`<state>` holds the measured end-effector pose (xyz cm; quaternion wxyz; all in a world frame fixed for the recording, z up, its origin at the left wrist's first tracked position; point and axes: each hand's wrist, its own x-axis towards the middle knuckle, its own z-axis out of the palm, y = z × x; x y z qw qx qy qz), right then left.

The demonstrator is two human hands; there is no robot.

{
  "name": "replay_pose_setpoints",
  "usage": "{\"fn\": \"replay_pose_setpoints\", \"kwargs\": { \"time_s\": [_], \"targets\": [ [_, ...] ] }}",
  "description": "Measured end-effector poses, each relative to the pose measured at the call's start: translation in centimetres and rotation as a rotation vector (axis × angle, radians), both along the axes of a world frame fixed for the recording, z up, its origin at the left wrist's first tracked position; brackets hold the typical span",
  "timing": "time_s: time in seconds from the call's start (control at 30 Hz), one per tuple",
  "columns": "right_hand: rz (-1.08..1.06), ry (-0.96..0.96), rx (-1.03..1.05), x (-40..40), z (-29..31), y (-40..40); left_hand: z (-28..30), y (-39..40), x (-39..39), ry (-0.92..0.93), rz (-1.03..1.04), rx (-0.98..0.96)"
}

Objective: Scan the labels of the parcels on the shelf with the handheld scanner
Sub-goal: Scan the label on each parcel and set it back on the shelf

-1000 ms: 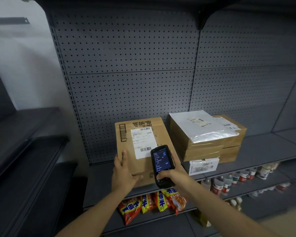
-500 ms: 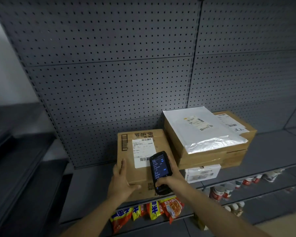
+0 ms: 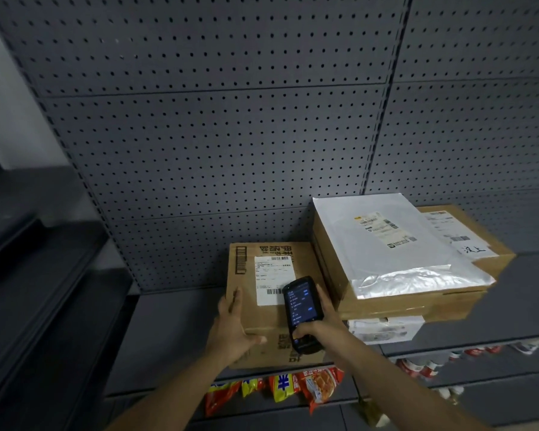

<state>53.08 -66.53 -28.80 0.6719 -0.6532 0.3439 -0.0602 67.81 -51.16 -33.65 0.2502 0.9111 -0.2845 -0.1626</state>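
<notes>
I see a brown carton (image 3: 262, 312) with a white label (image 3: 273, 279), my black scanner (image 3: 301, 312), a silver-white mailer (image 3: 395, 247), and a grey dotted pegboard (image 3: 215, 135)

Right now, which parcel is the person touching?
The left box, standing alone on the shelf. The left hand rests on it while the right hand holds the scanner over it. The stacked parcels are untouched.

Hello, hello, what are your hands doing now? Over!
Left hand flat on the cardboard box, steadying it. Right hand holds the scanner over the box's label. Nothing blocking the label. Over.
</notes>
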Motion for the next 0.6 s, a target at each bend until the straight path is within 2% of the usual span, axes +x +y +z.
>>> {"fn": "replay_pose_setpoints", "kwargs": {
  "time_s": [0.6],
  "targets": [
    [-0.069,0.084,-0.037,2.5,-1.3,-1.3,-2.2,-1.6,1.9,0.039,-0.026,-0.005]
  ]
}}
